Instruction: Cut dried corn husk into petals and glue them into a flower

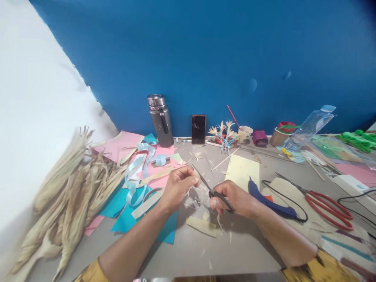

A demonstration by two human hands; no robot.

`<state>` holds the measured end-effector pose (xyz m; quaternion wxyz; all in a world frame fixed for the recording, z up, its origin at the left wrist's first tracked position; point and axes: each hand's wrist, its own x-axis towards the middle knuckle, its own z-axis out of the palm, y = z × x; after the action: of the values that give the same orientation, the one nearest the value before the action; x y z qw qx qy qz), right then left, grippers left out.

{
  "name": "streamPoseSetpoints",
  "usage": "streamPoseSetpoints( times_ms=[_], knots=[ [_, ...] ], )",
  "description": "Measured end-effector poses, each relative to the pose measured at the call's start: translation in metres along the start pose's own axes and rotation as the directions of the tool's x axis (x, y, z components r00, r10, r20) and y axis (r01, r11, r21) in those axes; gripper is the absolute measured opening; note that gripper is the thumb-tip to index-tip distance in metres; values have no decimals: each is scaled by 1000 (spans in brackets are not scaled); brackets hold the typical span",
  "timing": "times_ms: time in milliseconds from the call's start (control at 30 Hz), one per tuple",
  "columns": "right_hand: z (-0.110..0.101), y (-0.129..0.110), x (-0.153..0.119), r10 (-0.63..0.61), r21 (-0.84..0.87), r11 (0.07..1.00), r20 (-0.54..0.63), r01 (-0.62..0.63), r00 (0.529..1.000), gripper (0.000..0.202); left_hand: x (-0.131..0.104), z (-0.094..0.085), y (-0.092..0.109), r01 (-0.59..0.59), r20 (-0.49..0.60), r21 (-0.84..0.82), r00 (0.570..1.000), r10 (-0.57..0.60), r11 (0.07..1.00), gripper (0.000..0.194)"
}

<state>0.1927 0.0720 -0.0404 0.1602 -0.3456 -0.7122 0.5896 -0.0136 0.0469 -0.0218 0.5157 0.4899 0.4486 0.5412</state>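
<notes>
Yellow sleeves (91,272) at the bottom edge lead to your right hand (230,199), closed round black-handled scissors (212,192) at the frame's centre, and your left hand (179,183), fingertips pinched, holding what I cannot tell, probably beside the blades for control.

Left sleeve (91,273), right sleeve (320,268): mustard yellow, dark blotches, stop well short of bare left hand (179,183) and right hand (228,197).

Long dried tan husks (53,192) lie left on the flat grey desk (246,254), a tall grey cylindrical flask (162,127) behind.
</notes>
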Motion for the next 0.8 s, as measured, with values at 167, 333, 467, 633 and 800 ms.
streamPoseSetpoints(
  times_ms=[167, 333, 467, 633, 800],
  knots=[
    [0, -1, 0, 13, 7, 1000, -18, -12, 1000, 53, 0, -1, -2, 10, 1, -18, 1000, -10, 1000, 13],
    [0, 0, 0, 17, 15, 1000, -22, -17, 1000, 51, 1, -2, -1, 19, 9, -34, 1000, -18, 999, 14],
    [1, -2, -1, 9, 39, 999, -28, -8, 1000, 51, 1, -2, -3, 11, 28, -66, 1000, -9, 998, 13],
    [3, -3, 0, 12, 102, 995, -65, -6, 998, 49, 1, -3, -6, 20, 41, -90, 999, -16, 996, 11],
    [4, -1, 3, 22, 146, 989, -139, -2, 990, 48, -1, 1, 0, 27, 41, -159, 999, -21, 987, 9]
  ],
)
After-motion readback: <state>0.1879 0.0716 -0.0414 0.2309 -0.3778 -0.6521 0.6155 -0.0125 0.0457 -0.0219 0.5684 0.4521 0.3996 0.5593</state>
